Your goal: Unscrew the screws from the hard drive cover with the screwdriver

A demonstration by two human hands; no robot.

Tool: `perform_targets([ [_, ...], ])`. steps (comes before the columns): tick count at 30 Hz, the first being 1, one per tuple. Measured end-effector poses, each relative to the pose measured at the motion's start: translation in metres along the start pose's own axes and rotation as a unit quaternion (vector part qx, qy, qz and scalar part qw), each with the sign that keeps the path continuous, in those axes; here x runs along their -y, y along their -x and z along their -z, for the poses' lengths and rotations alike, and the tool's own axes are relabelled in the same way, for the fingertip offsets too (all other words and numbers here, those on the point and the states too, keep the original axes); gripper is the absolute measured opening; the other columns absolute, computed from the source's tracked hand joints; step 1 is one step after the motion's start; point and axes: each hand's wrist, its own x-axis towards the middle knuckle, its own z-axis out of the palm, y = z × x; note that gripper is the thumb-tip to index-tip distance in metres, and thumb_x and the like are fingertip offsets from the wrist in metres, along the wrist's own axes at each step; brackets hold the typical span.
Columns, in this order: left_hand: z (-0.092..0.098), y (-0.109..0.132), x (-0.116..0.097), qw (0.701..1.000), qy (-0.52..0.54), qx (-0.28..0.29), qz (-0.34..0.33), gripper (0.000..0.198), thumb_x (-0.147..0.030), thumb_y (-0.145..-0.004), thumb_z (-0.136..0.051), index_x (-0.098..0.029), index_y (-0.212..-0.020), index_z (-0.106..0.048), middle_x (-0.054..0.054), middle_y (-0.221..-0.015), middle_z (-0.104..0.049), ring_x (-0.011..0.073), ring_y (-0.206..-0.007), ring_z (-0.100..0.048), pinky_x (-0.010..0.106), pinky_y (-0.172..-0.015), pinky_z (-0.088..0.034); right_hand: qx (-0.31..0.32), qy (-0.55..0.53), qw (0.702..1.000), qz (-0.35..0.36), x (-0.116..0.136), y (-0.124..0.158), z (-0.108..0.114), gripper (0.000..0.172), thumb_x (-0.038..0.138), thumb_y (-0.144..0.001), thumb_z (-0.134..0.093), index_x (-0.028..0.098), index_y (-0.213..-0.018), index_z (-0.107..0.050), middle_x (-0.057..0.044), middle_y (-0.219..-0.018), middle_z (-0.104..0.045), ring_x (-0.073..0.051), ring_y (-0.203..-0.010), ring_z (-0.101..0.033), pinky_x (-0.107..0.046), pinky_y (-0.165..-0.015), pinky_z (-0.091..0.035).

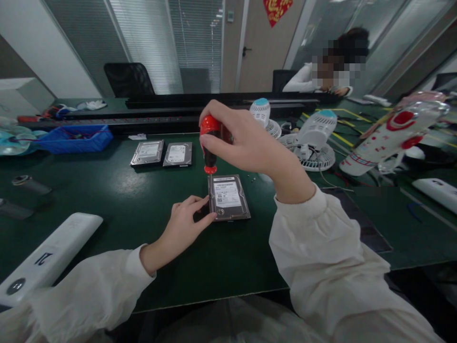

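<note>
My right hand [235, 136] is closed around a red and black screwdriver [210, 143], held upright. Its thin shaft reaches down to the upper left edge of a hard drive [228, 197] with a white label; the tip's exact seating is too small to make out. My left hand [183, 224] grips the drive's left side, with fingertips against the edge and the thumb at the lower left corner. Several tiny screws [253, 179] lie just right of the drive.
Two more hard drives [147, 152] [177, 154] lie behind, near a blue bin [76, 138]. White fans [317, 136] and a patterned bottle [392, 131] stand at right. A white device [53, 252] lies at left. Across the table sits another person [303, 78].
</note>
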Motion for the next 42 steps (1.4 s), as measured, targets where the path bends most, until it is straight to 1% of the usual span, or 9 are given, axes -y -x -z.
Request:
perform_targets([
  [4, 0.0, 0.0, 0.0, 1.0, 0.003, -0.002, -0.001, 0.049, -0.047, -0.102, -0.069, -0.022, -0.144, -0.071, 0.009, -0.124, -0.075, 0.0256, -0.099, -0.071, 0.044, -0.091, -0.055, -0.006, 0.027, 1.0, 0.001, 0.002, -0.001, 0.002, 0.034, 0.051, -0.108, -0.054, 0.019, -0.113, -0.063, -0.004, -0.099, -0.068, -0.016, -0.083, -0.058, -0.033, -0.077, -0.044],
  [10, 0.0, 0.0, 0.002, 1.0, 0.001, 0.005, 0.002, 0.051, -0.048, -0.102, -0.069, -0.021, -0.145, -0.07, 0.009, -0.123, -0.075, 0.0264, -0.1, -0.07, 0.045, -0.091, -0.055, -0.009, 0.008, 1.0, 0.008, 0.004, 0.002, 0.006, 0.031, 0.03, -0.103, -0.053, 0.016, -0.125, -0.07, -0.007, -0.11, -0.074, -0.018, -0.091, -0.064, -0.034, -0.082, -0.048],
  [15, -0.002, -0.001, 0.003, 1.0, 0.002, -0.005, -0.008, 0.047, -0.047, -0.102, -0.069, -0.022, -0.142, -0.073, 0.009, -0.119, -0.075, 0.0252, -0.097, -0.071, 0.045, -0.092, -0.055, -0.022, 0.032, 0.999, -0.018, 0.004, 0.001, 0.005, 0.035, 0.045, -0.106, -0.054, 0.017, -0.114, -0.072, -0.005, -0.099, -0.074, -0.017, -0.082, -0.061, -0.034, -0.08, -0.046],
  [21, -0.001, 0.0, 0.001, 1.0, 0.007, -0.014, -0.007, 0.048, -0.049, -0.102, -0.069, -0.024, -0.142, -0.073, 0.008, -0.121, -0.075, 0.0258, -0.099, -0.071, 0.044, -0.09, -0.056, -0.006, 0.027, 0.999, -0.024, 0.005, 0.002, 0.007, 0.03, 0.028, -0.101, -0.056, 0.016, -0.124, -0.071, -0.005, -0.101, -0.073, -0.018, -0.085, -0.061, -0.034, -0.079, -0.044],
  [27, -0.001, 0.0, 0.001, 1.0, 0.01, -0.004, 0.002, 0.05, -0.048, -0.101, -0.07, -0.02, -0.142, -0.073, 0.01, -0.124, -0.075, 0.0271, -0.1, -0.071, 0.046, -0.09, -0.056, -0.007, 0.046, 0.998, -0.042, 0.009, 0.001, 0.007, 0.036, 0.046, -0.108, -0.052, 0.015, -0.107, -0.072, -0.003, -0.086, -0.067, -0.015, -0.075, -0.057, -0.034, -0.076, -0.043],
  [32, -0.001, -0.001, 0.001, 1.0, 0.013, -0.002, 0.006, 0.05, -0.048, -0.101, -0.07, -0.021, -0.143, -0.072, 0.01, -0.124, -0.075, 0.0267, -0.1, -0.071, 0.045, -0.088, -0.057, 0.002, 0.037, 0.999, -0.037, 0.011, 0.003, 0.008, 0.028, 0.033, -0.105, -0.054, 0.017, -0.123, -0.069, -0.004, -0.098, -0.074, -0.017, -0.079, -0.06, -0.033, -0.073, -0.04],
  [34, 0.0, 0.0, -0.001, 1.0, 0.011, -0.006, 0.006, 0.049, -0.049, -0.101, -0.069, -0.022, -0.142, -0.072, 0.009, -0.123, -0.075, 0.0266, -0.099, -0.071, 0.044, -0.088, -0.057, 0.01, 0.038, 0.998, -0.042, 0.011, 0.003, 0.008, 0.033, 0.04, -0.105, -0.057, 0.017, -0.127, -0.067, -0.004, -0.1, -0.074, -0.017, -0.081, -0.06, -0.033, -0.073, -0.039],
  [37, 0.0, 0.0, -0.002, 1.0, 0.009, -0.012, 0.01, 0.054, -0.049, -0.101, -0.07, -0.023, -0.148, -0.068, 0.009, -0.124, -0.074, 0.0259, -0.098, -0.071, 0.045, -0.09, -0.056, 0.02, 0.06, 0.996, -0.059, 0.012, 0.003, 0.007, 0.044, 0.053, -0.102, -0.064, 0.017, -0.128, -0.064, -0.004, -0.098, -0.072, -0.017, -0.077, -0.057, -0.033, -0.071, -0.037],
  [42, 0.0, 0.0, -0.001, 1.0, 0.002, -0.01, 0.006, 0.053, -0.048, -0.101, -0.069, -0.024, -0.149, -0.067, 0.008, -0.125, -0.074, 0.0261, -0.1, -0.072, 0.045, -0.092, -0.056, 0.02, 0.087, 0.994, -0.064, 0.011, 0.002, 0.004, 0.031, 0.042, -0.102, -0.067, 0.018, -0.121, -0.061, -0.001, -0.092, -0.068, -0.016, -0.074, -0.054, -0.032, -0.069, -0.036],
])
